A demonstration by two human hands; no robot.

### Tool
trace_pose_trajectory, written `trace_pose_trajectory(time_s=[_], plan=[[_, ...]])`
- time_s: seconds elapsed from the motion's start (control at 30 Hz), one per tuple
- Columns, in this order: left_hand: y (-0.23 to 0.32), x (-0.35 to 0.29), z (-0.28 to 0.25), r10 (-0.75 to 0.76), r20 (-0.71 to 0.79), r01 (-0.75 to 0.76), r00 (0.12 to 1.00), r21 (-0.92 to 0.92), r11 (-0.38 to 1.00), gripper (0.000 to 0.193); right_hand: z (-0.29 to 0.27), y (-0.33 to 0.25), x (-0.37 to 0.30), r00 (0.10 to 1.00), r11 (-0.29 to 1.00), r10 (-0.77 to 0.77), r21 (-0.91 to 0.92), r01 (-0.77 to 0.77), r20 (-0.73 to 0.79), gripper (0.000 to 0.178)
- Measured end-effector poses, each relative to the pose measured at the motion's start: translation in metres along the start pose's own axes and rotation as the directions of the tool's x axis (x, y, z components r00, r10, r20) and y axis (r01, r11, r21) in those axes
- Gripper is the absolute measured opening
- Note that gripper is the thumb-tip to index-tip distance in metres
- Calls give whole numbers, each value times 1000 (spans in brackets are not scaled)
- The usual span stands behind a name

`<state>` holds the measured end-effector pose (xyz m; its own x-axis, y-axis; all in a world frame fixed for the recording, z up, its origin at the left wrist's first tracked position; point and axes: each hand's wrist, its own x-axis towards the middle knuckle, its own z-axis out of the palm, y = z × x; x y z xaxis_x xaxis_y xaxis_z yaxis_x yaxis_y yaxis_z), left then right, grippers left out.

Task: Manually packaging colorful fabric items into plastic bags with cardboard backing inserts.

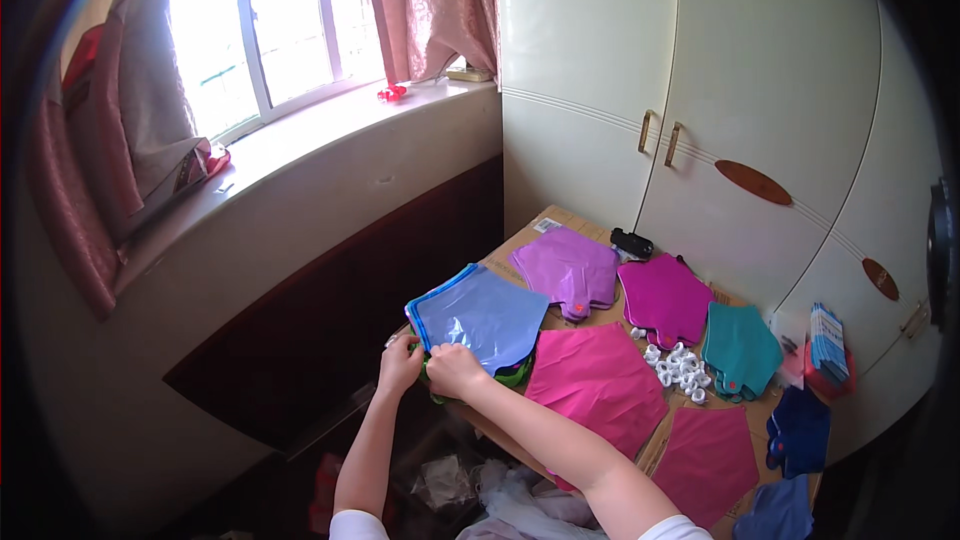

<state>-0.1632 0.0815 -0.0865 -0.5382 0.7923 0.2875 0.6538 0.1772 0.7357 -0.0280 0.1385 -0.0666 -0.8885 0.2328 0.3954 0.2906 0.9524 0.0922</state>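
Note:
A stack of flat, glossy blue pieces [485, 310], many-sided with a narrow neck, lies at the left end of a cardboard-topped surface. Green pieces [515, 374] show beneath its near edge. My left hand [400, 365] pinches at the stack's near left corner, its fingertips partly hidden. Right beside it, my right hand [456, 370] is closed at the same edge, and its fingers are turned away from view. What exactly lies between the fingers is too small to make out. Bright pink pieces [595, 385] lie beneath and beyond my right forearm.
Stacks of lilac [570, 265], magenta [665, 300], teal [742, 348] and dark blue pieces [800, 430] surround a pile of small white plastic parts [682, 370]. A black object [632, 243] sits near the white cabinet [590, 140]. Clear plastic bags [520, 500] lie below the near edge.

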Motion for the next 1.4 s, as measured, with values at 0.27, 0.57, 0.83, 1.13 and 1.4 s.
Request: trace_pose_trajectory(time_s=[0.27, 0.57, 0.83, 1.13, 1.4], plan=[[8, 1, -3, -68, 21, 70, 997, -105, 992, 28, 10, 0, -7, 989, 978, 144, 153, -145, 16, 16], [5, -10, -2, 114, -26, -115, 993, -33, 993, 49, 1, 20, -11, 805, 557, 584, 671, -490, 104, 20], [26, -14, -12, 442, 213, -491, 871, 361, 793, 50, 24, 44, -17, 715, 12, 633, 919, -395, 298, 16], [15, -1, 8, 437, 345, -529, 831, 245, 812, 25, -87, 144, -53, 517, -134, 850, 991, 17, 106, 14], [39, -16, 3, 466, 266, -528, 844, 256, 809, 21, -327, 153, -227, 264, 676, 732, 720, -157, -629, 8]])
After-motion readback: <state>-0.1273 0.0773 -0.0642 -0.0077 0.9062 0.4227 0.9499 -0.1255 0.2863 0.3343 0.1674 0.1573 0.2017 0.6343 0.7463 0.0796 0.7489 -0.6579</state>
